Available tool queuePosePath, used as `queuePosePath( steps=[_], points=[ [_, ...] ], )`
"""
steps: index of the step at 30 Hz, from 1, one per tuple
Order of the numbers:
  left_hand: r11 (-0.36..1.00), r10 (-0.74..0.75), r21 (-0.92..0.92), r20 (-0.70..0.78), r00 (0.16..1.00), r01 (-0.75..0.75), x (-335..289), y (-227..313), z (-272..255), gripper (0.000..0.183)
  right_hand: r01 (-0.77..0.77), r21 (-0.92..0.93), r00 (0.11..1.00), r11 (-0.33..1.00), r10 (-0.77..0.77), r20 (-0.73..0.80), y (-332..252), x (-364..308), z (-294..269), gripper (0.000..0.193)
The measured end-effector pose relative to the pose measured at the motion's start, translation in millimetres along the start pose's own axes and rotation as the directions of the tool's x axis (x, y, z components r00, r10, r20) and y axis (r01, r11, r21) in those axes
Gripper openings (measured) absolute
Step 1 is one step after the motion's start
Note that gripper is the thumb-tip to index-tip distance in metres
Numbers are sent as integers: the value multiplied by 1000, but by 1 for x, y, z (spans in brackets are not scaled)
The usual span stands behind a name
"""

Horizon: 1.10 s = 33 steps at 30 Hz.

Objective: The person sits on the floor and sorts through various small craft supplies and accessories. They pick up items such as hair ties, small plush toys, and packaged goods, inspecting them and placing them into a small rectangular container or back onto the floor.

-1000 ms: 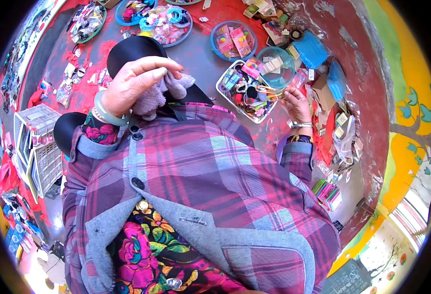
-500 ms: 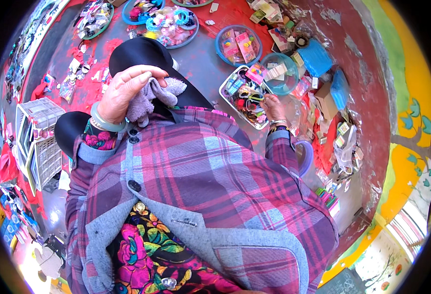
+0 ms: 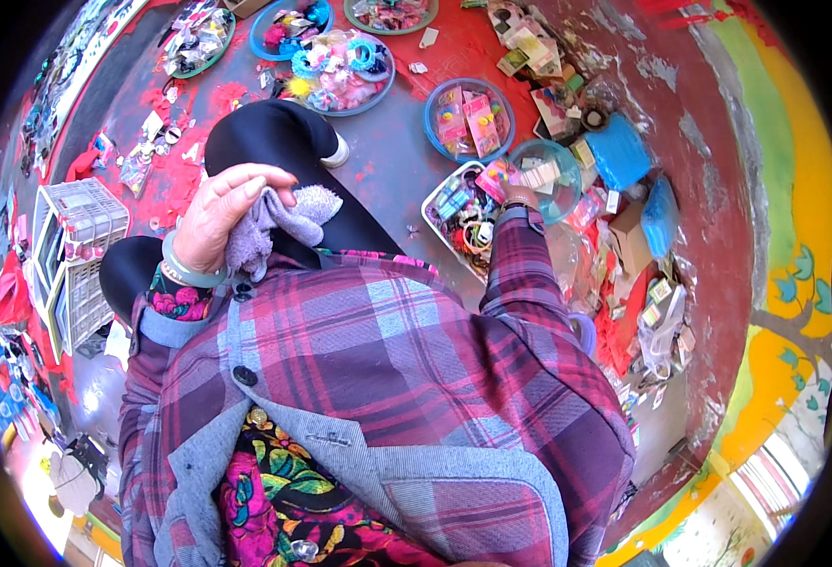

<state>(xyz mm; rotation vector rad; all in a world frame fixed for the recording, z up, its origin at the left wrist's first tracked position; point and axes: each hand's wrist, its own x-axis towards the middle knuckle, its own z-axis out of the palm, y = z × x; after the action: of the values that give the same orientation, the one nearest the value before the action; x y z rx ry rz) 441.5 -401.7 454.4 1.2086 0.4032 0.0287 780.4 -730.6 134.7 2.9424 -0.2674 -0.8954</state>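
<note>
A crumpled light-purple cloth (image 3: pixel 269 231) is gripped in my left hand (image 3: pixel 210 219), above my dark-trousered leg. Between the thumb and the other fingers the cloth bunches up, its free end hanging to the right. My right hand (image 3: pixel 522 195) reaches over the far right side of a white basket (image 3: pixel 439 238), up against a pink packet (image 3: pixel 497 179). Small mixed goods fill the basket, with hair ties (image 3: pixel 477 236) among them. The right fingers are mostly hidden, so whether they grip the packet does not show.
Beside the basket stand a teal bowl (image 3: pixel 559 200) with pale cards and a blue basin (image 3: pixel 429 132) of pink packets. Another basin (image 3: pixel 389 94) of fluffy hair ties lies farther off. Blue plastic bags (image 3: pixel 619 153) and boxes line the right; grey crates (image 3: pixel 85 213) stand at left.
My right hand has moved from the middle of the white basket to its far right side by the pink packet. The view has shifted slightly; the left hand still holds the cloth.
</note>
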Motion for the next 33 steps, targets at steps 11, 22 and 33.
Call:
queuePosePath(
  steps=[11,22,33],
  points=[
    [995,-47,-91,-33,998,44,13,-3,-5,33,97,162,988,982,-115,106,22,69,34,52],
    [983,-53,-179,-33,998,46,16,-7,-17,32,648,623,732,438,-134,-667,-70,-29,-69,34],
    [982,-91,-170,-36,995,84,16,-5,-27,36,559,180,777,810,-434,-457,-132,9,-33,28]
  ],
)
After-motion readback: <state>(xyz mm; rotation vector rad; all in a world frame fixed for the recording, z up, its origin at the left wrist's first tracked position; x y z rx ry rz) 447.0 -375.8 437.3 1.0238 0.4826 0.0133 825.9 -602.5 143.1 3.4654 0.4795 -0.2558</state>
